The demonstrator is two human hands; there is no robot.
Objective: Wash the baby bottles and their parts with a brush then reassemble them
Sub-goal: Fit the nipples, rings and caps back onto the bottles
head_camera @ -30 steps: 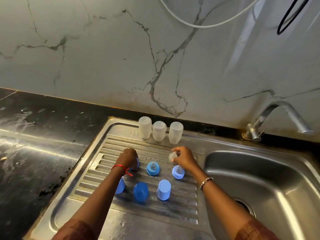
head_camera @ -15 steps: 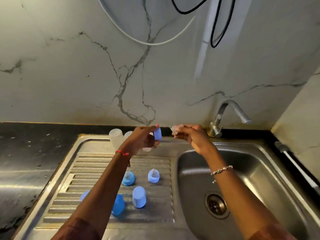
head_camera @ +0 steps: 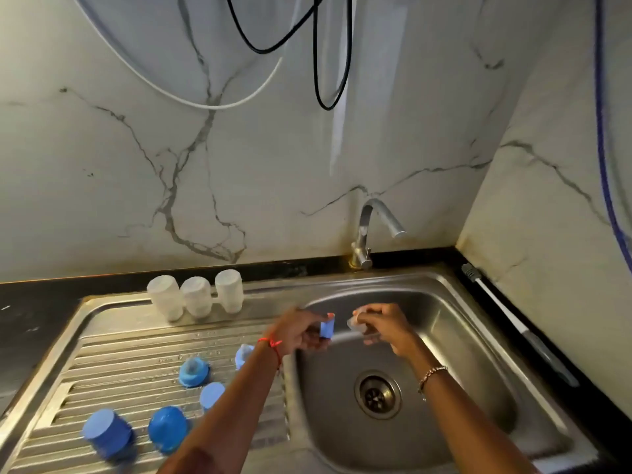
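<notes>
Blue collar ring (head_camera: 327,328) pinched by left hand (head_camera: 301,331), clear teat (head_camera: 355,323) pinched by right hand (head_camera: 384,328): both raised from drainboard (head_camera: 119,364) to above sink (head_camera: 478,354), nearly touching, so reassembly appears to be starting.

Single view, head-worn, wide-angle. It looks forward and down from the near side of the table (head_camera: 30,313), facing the marble wall (head_camera: 102,165). Sink basin (head_camera: 478,364) sits centre-right, drainboard (head_camera: 136,364) lower left, tap (head_camera: 367,227) mid-frame at the wall. Forearms enter from the bottom edge; left hand (head_camera: 297,331) and right hand (head_camera: 383,328) meet near centre, at arm's reach. The upper half is wall and hanging cables (head_camera: 318,63).
</notes>
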